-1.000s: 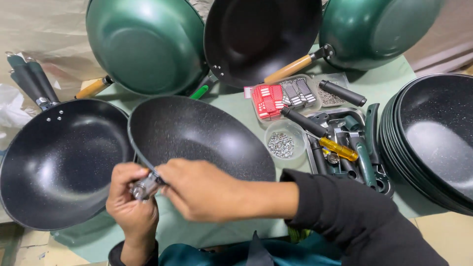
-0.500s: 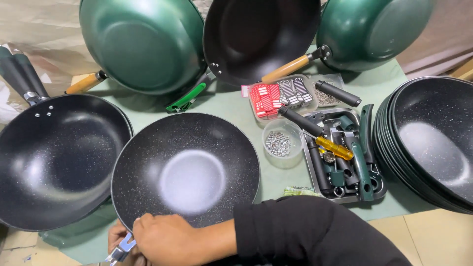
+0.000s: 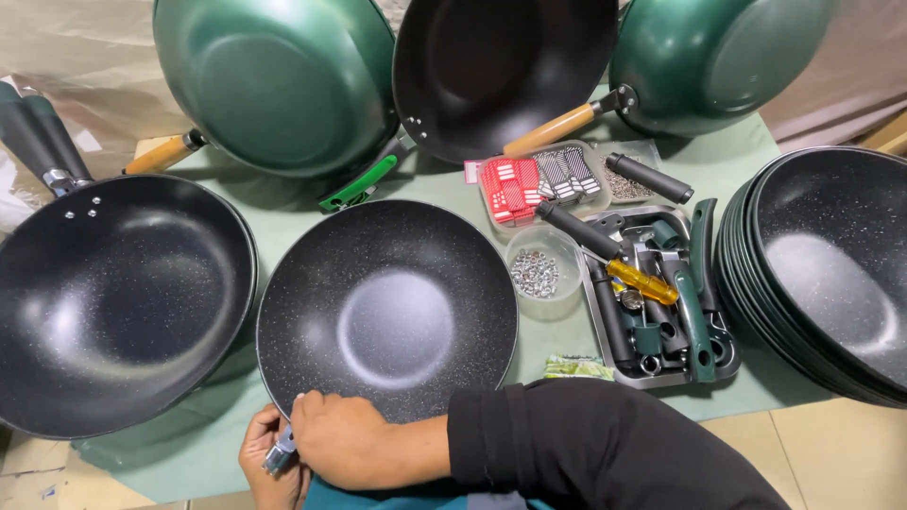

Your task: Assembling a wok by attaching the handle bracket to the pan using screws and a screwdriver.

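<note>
Looking down from my head: the speckled black wok lies at the tabletop's near edge. My hands are together at its near rim, my left hand and right hand pinching a small metal handle bracket. I judge I'm seating the bracket; next it wants aligning with the rim.

A large dark speckled pan with a black handle lies at the left of the green-covered worktop. Along the back lean two green pans with wooden handles and a black-lined pan between them. A stack of dark speckled pans stands at the right edge. Near the middle sit a clear cup of small metal rivets, a box of red and grey parts, and a metal tray (crowded with green and black handles and a yellow-handled screwdriver).
</note>
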